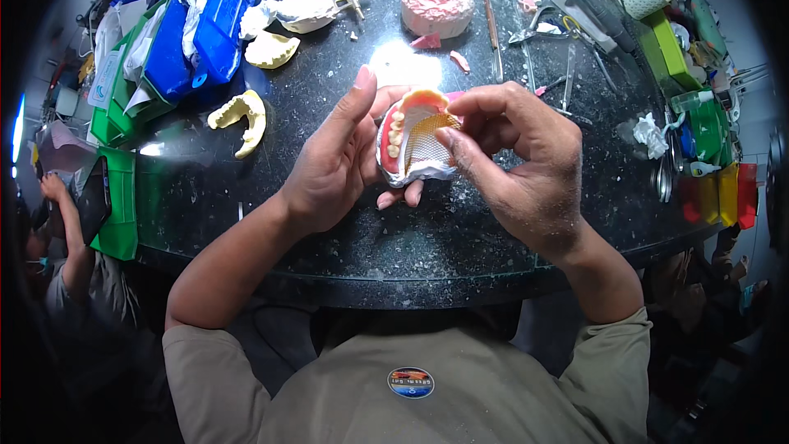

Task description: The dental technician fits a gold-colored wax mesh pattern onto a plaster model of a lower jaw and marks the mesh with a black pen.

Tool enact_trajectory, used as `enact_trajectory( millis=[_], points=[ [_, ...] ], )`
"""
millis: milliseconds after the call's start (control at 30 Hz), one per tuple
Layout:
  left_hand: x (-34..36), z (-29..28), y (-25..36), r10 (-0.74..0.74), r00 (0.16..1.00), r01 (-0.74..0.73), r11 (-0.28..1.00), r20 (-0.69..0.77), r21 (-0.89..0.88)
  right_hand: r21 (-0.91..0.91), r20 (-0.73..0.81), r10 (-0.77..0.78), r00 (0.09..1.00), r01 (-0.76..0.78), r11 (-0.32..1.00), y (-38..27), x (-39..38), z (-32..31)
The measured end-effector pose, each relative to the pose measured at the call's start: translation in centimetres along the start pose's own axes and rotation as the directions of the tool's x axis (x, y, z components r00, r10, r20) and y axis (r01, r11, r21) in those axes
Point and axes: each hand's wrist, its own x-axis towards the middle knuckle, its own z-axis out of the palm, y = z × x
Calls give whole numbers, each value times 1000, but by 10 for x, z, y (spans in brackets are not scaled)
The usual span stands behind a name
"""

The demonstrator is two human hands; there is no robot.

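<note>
My left hand (329, 164) is wrapped round a white plaster dental cast (419, 173) from its left side and from below, in front of my chest. On the cast sits a denture base of pink wax (387, 156) with a row of cream teeth (395, 136) along its left edge. A piece of gold and silver mesh (426, 145) lies over the palate area. My right hand (534, 168) is closed at the mesh's right edge, thumb and fingers pinched there. Its fingertips hide the right part of the cast.
A horseshoe-shaped cream cast (255, 119) and another cream cast (271, 49) lie left, by blue (222, 25) and green bins (115, 197). A pink-stained round plaster block (438, 6) stands ahead. Metal tools (569, 74) and crumpled paper (650, 135) lie right. Other people appear at both sides.
</note>
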Motion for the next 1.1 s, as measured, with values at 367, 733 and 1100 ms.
enact_trajectory(
  millis=[367,733,1100],
  points=[
    [-3,6,-1,1,998,4,995,-55,104,-73,-12,57,998,-58,996,0,0,1],
    [-1,-3,-1,-95,995,90,976,-17,-199,179,-129,113,985,-89,980,-3,8,-19],
    [-3,-7,1,-48,999,47,991,-2,-121,169,-107,63,992,-45,985,0,7,-19]
  ],
)
